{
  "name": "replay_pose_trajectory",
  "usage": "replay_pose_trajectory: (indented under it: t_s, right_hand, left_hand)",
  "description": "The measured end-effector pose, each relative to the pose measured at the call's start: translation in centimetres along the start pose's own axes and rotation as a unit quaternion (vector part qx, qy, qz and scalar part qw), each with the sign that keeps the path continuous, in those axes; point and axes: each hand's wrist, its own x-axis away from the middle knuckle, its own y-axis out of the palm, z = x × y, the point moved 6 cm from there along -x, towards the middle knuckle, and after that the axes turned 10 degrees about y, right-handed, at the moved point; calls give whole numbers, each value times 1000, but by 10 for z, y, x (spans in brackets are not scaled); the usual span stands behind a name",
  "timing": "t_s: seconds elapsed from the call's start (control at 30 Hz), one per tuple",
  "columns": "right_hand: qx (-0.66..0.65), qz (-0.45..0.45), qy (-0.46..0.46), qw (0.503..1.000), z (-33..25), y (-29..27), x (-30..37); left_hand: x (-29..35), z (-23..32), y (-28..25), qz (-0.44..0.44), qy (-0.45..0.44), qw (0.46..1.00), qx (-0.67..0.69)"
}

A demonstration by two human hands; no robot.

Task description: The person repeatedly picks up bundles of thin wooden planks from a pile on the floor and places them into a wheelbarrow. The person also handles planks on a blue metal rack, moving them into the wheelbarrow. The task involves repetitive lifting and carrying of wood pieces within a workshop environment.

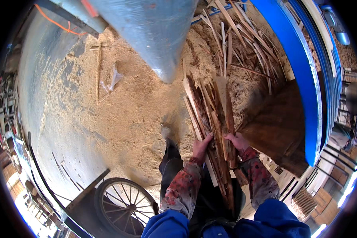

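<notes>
A long bundle of rough wood strips (212, 107), some with bark on them, is held in front of my body, running away from me. My left hand (202, 146) grips its left side, with the thumb on top. On the right side my right hand (237, 141) is closed on the same bundle, thumb toward the middle. The fingers of both hands are mostly hidden under the wood. The near ends of the strips reach back toward my legs. Beyond the bundle, a heap of loose wood strips (253, 39) lies at the far right.
Sawdust (135, 103) covers the floor, with a clear plastic scrap (114, 78) on it. A grey-blue metal machine part (154, 31) juts in from the far side. A blue curved frame (301, 59) and brown board (279, 123) stand at right. A spoked cart wheel (125, 206) is near left.
</notes>
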Motion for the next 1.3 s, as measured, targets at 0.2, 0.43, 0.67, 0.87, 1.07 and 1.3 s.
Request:
replay_pose_trajectory:
  t_s: [0.2,0.43,0.67,0.87,1.07,1.3]
  right_hand:
    - [109,-52,16,993,11,14,18]
    - [236,-102,32,966,17,72,50]
    - [335,-145,-59,929,36,166,71]
    - [331,-150,-59,930,40,253,142]
    - [337,-154,-168,914,38,315,238]
    - [420,-196,-311,830,29,363,375]
  left_hand:
    - [44,-33,-23,58,20,996,71]
    - [105,-32,-60,116,15,978,170]
    - [163,7,-131,119,82,966,214]
    - [259,80,-176,135,175,943,248]
    - [337,113,-212,187,282,919,203]
    - [457,150,-213,202,434,841,252]
